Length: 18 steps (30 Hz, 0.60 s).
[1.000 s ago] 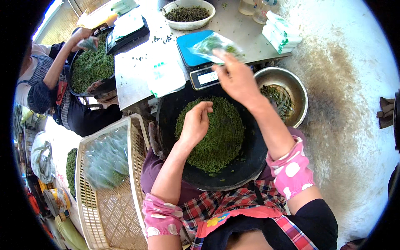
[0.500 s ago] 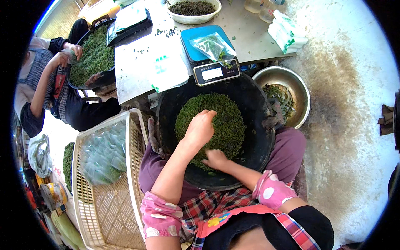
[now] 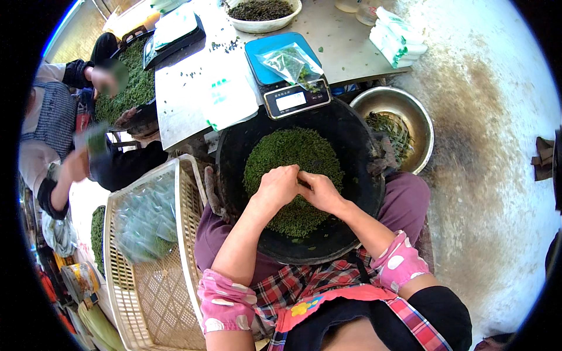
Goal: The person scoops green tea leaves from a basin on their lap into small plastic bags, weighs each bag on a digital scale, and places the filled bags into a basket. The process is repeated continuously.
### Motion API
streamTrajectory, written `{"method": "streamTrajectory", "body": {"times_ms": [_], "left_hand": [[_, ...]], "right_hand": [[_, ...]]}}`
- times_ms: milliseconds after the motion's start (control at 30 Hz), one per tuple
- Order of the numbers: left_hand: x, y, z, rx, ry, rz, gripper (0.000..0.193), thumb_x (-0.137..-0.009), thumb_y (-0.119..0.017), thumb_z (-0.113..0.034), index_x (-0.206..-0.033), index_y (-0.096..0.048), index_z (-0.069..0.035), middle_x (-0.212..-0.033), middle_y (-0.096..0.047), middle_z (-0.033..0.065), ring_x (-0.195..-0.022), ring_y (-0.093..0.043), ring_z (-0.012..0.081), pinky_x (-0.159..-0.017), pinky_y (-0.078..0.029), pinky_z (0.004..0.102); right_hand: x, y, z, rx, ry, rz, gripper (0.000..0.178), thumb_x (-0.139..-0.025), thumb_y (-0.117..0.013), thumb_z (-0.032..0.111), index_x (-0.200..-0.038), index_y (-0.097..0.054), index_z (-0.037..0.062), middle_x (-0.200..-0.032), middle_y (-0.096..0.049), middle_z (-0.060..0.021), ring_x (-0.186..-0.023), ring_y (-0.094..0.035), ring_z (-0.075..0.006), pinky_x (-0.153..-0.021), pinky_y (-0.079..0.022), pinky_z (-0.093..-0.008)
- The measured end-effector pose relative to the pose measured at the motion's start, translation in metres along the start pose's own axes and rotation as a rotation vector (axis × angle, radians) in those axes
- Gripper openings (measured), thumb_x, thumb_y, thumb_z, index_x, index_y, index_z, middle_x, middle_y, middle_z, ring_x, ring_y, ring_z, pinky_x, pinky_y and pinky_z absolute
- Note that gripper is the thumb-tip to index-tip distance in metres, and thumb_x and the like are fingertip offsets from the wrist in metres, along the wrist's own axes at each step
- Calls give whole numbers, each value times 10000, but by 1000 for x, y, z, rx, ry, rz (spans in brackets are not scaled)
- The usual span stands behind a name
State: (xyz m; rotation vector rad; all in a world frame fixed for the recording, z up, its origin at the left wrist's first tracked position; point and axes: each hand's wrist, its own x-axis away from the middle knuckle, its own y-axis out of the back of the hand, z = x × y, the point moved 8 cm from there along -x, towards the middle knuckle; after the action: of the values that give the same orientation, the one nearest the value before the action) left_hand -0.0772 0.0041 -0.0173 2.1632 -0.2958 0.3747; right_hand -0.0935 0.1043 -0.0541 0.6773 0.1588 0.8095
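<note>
On my lap a black tub (image 3: 360, 199) holds a heap of small green berries (image 3: 293, 146) that look like green peppercorns. My left hand (image 3: 278, 185) and my right hand (image 3: 322, 192) meet above the middle of the heap, fingers curled in and touching. Whatever is pinched between them is hidden by the fingers. Just beyond the tub, a blue-topped scale (image 3: 262, 64) carries a clear plastic bag (image 3: 294, 63) with some green berries inside.
At my left stands a cream plastic crate (image 3: 155, 304) with several filled clear bags (image 3: 146, 216). Flat bags (image 3: 231, 102) and a bowl of dark berries (image 3: 260, 13) lie on the table. A metal basin (image 3: 422, 137) is at right; another person (image 3: 50, 111) works at far left.
My right hand has risen from the near side of the heap to meet my left hand. The other person's near hand has swung down toward me with a bag, blurred.
</note>
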Motion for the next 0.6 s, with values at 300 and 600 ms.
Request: {"method": "streamTrajectory", "body": {"times_ms": [300,600], "left_hand": [[-2,19,4,317,-139,-317,179,-874,-598,-75,-1009,-674,15,-864,-682,234,-806,-681,379,-708,-549,436],[13,68,2,598,-200,-658,100,-838,-661,-14,-926,-699,17,-717,-661,99,-605,-600,109,-548,-467,285]], "right_hand": [[-1,35,12,231,133,-83,292,-849,-673,137,-1123,-624,48,-1294,-530,-117,-1252,-457,-322,-1007,-369,-454],[-22,87,37,-180,178,-225,236,-947,-605,188,-1096,-643,8,-1366,-535,-132,-1294,-453,-277,-1063,-367,-398]]}}
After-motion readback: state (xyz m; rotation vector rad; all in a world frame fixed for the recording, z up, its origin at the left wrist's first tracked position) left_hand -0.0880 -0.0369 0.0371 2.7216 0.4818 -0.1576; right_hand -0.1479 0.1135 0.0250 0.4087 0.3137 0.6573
